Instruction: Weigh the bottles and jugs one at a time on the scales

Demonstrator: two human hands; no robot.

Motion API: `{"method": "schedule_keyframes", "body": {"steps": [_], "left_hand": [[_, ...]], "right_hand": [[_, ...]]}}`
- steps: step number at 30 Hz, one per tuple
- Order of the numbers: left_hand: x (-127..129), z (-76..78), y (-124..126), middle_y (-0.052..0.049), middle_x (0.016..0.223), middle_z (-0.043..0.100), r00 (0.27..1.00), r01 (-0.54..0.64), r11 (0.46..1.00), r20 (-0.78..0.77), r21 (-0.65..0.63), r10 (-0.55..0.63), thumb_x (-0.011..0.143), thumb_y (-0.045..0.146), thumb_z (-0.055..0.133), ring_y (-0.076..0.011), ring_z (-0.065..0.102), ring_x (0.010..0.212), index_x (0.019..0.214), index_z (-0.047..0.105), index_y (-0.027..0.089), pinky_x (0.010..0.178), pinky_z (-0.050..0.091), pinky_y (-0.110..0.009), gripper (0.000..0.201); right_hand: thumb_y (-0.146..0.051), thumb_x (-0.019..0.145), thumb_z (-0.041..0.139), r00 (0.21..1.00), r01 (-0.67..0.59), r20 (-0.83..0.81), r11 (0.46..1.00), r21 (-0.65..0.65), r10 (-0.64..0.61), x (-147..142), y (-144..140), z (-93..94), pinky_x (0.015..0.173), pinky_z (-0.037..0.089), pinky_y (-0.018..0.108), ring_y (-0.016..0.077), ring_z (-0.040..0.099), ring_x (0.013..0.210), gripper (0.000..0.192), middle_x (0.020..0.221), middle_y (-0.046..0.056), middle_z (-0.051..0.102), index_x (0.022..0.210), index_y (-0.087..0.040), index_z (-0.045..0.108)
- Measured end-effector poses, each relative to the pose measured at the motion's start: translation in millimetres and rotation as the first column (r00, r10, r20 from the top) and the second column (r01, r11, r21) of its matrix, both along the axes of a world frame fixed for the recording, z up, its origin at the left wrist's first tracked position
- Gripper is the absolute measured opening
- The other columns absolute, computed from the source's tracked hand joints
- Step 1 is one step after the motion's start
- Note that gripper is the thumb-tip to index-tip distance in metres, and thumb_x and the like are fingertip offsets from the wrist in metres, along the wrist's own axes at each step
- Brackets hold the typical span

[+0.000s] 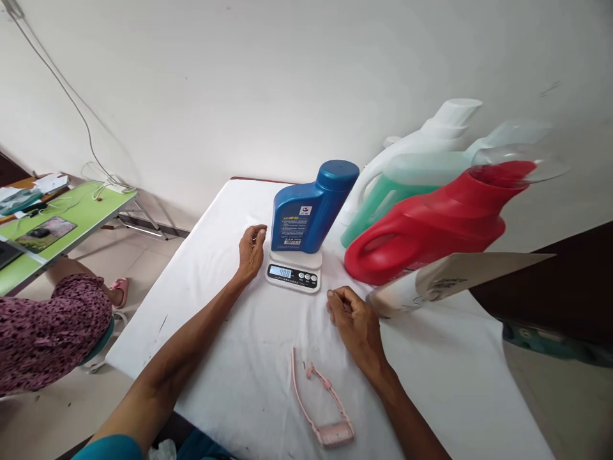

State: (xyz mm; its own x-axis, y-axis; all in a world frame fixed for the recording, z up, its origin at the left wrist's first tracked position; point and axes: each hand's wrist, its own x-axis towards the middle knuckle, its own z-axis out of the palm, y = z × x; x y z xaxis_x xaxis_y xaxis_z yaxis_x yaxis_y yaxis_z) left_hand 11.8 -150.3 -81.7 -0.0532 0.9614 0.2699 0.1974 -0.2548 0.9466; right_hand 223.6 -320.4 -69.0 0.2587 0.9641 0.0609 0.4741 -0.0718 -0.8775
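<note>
A blue motor-oil-style bottle (306, 211) with a printed label and blue cap stands upright on a small white digital scale (294, 276). The scale's lit display seems to read 988. Just left of the scale, my left hand (251, 252) rests on the white cloth, its fingers curled together with nothing visible in them. On the scale's right, apart from it, lies my right hand (357, 326), fingers folded in and thumb against the index finger; no object shows there. Between my forearms is a pink strap-like item (335, 434) with a small block at one end.
Right of the scale stand a red jug (421, 230), a green jug (412, 169) and a white jug (431, 137). A pale packet with a brown flap (460, 271) is near my right hand. At left, a person in a patterned garment (57, 326) sits by a green table (86, 217).
</note>
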Motion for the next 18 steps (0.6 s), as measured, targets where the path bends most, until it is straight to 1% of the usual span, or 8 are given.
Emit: {"method": "schedule_keyframes", "body": {"steps": [2,4,5,7,10,14,16,18], "left_hand": [[-2.2,-4.4,3.6,-0.012,0.119,0.074,1.0,-0.002,1.0,0.015,-0.005,0.002,0.103,0.046,0.05,-0.0239,0.068,0.111,0.11,0.07,0.019,0.098,0.058,-0.039,0.035],[-6.3,-8.3,7.5,-0.012,0.115,0.074,0.999,0.024,0.999,0.03,-0.03,-0.023,0.103,0.049,0.049,-0.0232,0.07,0.107,0.109,0.07,0.018,0.095,0.059,-0.038,0.038],[-8.6,-9.7,9.5,-0.012,0.114,0.075,0.998,0.045,0.998,0.033,-0.045,-0.044,0.103,0.05,0.049,-0.0228,0.071,0.105,0.108,0.07,0.018,0.094,0.06,-0.038,0.039],[-12.5,-11.3,13.2,-0.012,0.11,0.076,0.996,0.083,0.994,0.036,-0.07,-0.081,0.103,0.052,0.052,-0.0225,0.073,0.101,0.106,0.07,0.018,0.092,0.06,-0.038,0.039],[-14.8,-11.2,16.6,-0.011,0.104,0.077,0.993,0.12,0.989,0.034,-0.084,-0.117,0.1,0.052,0.056,-0.022,0.073,0.096,0.102,0.071,0.018,0.089,0.06,-0.037,0.038],[-12.1,-8.0,15.2,-0.008,0.096,0.077,0.983,0.177,0.98,-0.035,-0.091,-0.181,0.098,0.053,0.055,-0.0201,0.07,0.088,0.095,0.073,0.019,0.085,0.057,-0.034,0.039],[-9.8,-6.3,13.0,-0.007,0.093,0.076,0.979,0.181,0.979,-0.075,-0.099,-0.189,0.098,0.052,0.055,-0.02,0.069,0.086,0.093,0.074,0.019,0.083,0.056,-0.034,0.038],[-7.7,-5.2,11.2,-0.006,0.093,0.076,0.979,0.179,0.978,-0.081,-0.108,-0.189,0.098,0.051,0.056,-0.0205,0.069,0.087,0.094,0.074,0.019,0.082,0.056,-0.033,0.037]], "right_hand": [[-0.055,0.098,0.045,0.996,0.077,0.034,0.996,0.042,-0.078,-1.4,7.6,-8.5,0.063,0.049,0.032,0.0215,0.063,0.064,0.035,0.075,0.005,0.069,0.091,-0.023,0.059],[-0.051,0.099,0.04,0.99,0.108,0.078,0.992,0.069,-0.114,-2.8,17.8,-15.9,0.069,0.052,0.036,0.025,0.069,0.07,0.037,0.084,0.01,0.075,0.104,-0.021,0.062],[-0.048,0.099,0.037,0.987,0.112,0.103,0.991,0.074,-0.119,-3.4,23.2,-18.7,0.072,0.052,0.037,0.0263,0.07,0.073,0.039,0.086,0.011,0.076,0.107,-0.02,0.063],[-0.043,0.097,0.036,0.981,0.118,0.148,0.99,0.077,-0.129,-4.1,33.3,-22.2,0.077,0.053,0.039,0.0282,0.073,0.077,0.039,0.086,0.012,0.078,0.107,-0.019,0.065],[-0.039,0.092,0.039,0.974,0.125,0.18,0.989,0.084,-0.138,-3.1,43.3,-23.4,0.082,0.053,0.039,0.0292,0.074,0.081,0.036,0.083,0.012,0.078,0.102,-0.02,0.068],[-0.041,0.093,0.043,0.989,0.075,0.124,0.996,0.057,-0.082,1.5,44.9,-20.8,0.074,0.052,0.035,0.0267,0.073,0.076,0.034,0.082,0.009,0.078,0.099,-0.021,0.069],[-0.043,0.093,0.046,0.995,0.051,0.078,0.998,0.038,-0.054,3.9,43.5,-18.9,0.069,0.051,0.034,0.0252,0.071,0.072,0.033,0.081,0.007,0.078,0.1,-0.021,0.07],[-0.044,0.092,0.048,0.998,0.039,0.047,0.999,0.02,-0.04,5.3,42.5,-17.4,0.065,0.05,0.033,0.0242,0.07,0.069,0.033,0.079,0.007,0.077,0.099,-0.021,0.07]]}}
